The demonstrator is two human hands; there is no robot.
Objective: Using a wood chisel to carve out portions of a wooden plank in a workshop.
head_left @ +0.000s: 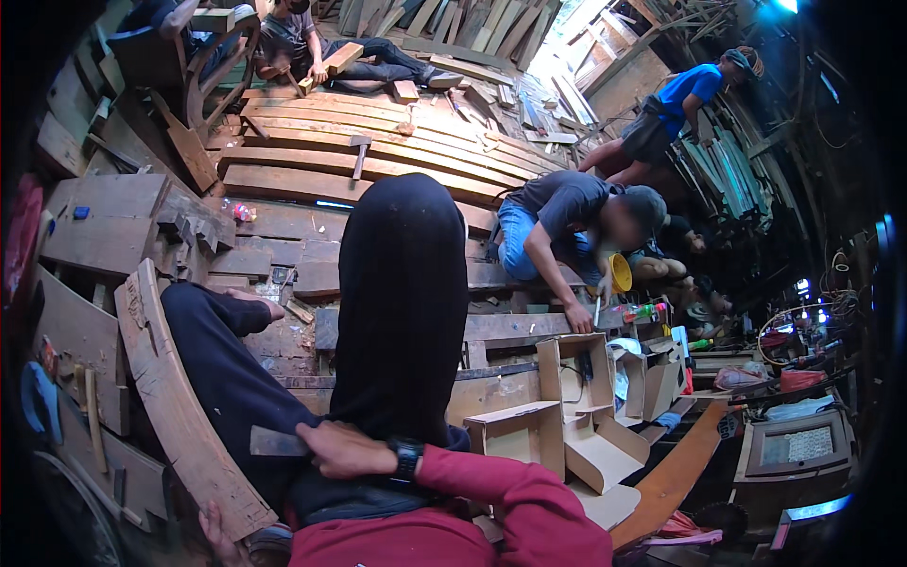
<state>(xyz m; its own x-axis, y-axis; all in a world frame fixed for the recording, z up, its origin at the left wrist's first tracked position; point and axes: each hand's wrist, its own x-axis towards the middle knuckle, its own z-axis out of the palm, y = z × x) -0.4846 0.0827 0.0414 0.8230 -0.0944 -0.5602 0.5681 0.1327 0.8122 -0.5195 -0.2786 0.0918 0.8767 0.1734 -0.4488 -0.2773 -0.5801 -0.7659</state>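
My right hand, with a dark watch at the wrist, is closed around a flat grey metal blade that points left above my lap. Its grip end is hidden by the fingers. A long, slightly curved wooden board leans along my left leg, its lower end near my waist. My left hand grips the edge of that lower end; only some fingers show. The board's face is pale brown with dark marks near the top.
A hammer lies on long planks ahead. Open cardboard boxes stand at my right, near a crouching person beside a yellow container. Other people sit or bend farther off. Wooden panels lie at left, with a wooden handle.
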